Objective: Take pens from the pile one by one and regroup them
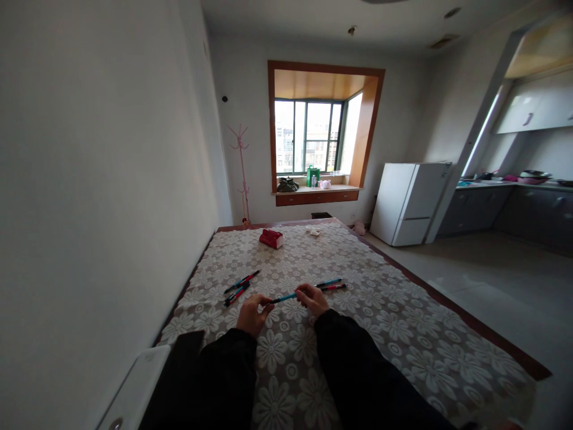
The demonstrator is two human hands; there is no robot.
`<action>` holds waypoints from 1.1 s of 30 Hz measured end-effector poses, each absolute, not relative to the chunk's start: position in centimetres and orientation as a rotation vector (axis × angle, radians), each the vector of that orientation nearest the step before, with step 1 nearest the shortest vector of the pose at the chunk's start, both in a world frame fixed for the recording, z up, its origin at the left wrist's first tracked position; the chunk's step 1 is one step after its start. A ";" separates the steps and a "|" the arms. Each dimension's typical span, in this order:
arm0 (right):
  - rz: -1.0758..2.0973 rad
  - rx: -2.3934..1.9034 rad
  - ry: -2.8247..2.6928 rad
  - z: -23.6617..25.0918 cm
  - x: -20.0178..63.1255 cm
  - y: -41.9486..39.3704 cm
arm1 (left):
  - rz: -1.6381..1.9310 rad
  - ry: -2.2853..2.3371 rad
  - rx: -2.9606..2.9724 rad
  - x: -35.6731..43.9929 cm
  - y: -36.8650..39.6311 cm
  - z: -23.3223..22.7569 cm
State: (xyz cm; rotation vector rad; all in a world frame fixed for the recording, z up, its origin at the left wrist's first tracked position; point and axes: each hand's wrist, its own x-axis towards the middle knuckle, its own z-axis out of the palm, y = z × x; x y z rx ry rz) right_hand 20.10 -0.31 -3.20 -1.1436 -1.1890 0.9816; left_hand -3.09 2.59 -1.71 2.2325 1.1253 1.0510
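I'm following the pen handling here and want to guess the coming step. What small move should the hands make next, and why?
Probably pull the two ends apart. The left hand and right hand pinch opposite ends of one blue pen just above the cloth, like a cap grip. Two pens lie left and two more right, untouched.

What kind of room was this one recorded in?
Most likely a small studio flat: a white fridge beside a kitchen counter, a bay window, and a bed-like platform under a floral cover.
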 end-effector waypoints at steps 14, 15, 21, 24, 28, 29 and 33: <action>0.034 -2.128 -1.170 -4.6 33.2 -1.6 | 1.039 2.014 2.158 -5.9 4.1 -1.7; -0.017 -2.124 -1.167 -4.7 33.2 -1.6 | 0.995 2.063 2.137 -5.9 4.2 -1.9; -0.135 -2.085 -1.166 -4.8 33.3 -1.6 | 0.813 2.129 2.162 -6.3 4.6 -2.8; -0.174 -2.094 -1.149 -4.5 32.9 -1.8 | 0.796 2.125 2.194 -6.5 4.7 -3.1; -0.141 -2.092 -1.271 -4.4 32.0 -1.8 | 0.797 2.108 2.208 -6.6 4.8 -2.9; -0.112 -2.103 -1.305 -4.4 31.8 -1.8 | 0.798 2.105 2.202 -6.6 4.7 -2.7; -0.043 -2.126 -1.380 -4.7 31.9 -1.6 | 0.804 2.077 2.183 -6.7 4.6 -2.3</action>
